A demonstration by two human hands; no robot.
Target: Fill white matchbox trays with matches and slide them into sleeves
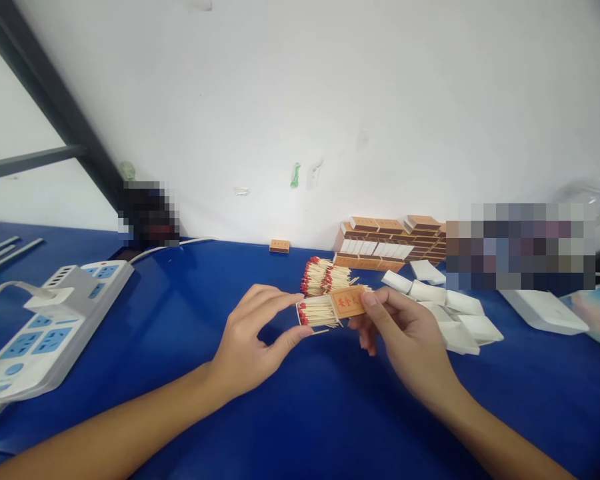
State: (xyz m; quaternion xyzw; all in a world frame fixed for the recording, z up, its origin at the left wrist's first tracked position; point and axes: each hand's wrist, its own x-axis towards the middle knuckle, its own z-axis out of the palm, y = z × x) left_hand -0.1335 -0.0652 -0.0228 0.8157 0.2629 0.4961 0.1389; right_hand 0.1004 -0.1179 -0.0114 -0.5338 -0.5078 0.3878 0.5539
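Observation:
A matchbox hangs above the blue table between my two hands. My right hand grips its orange sleeve with thumb and fingers. My left hand pinches the left end of the white inner tray, which sticks half out of the sleeve and is full of red-tipped matches. Just behind the box lies a loose pile of matches on the table.
Stacked orange matchboxes line the wall, with one single box further left. Several white empty trays lie at the right beside a white flat device. A white and blue power strip sits at the left.

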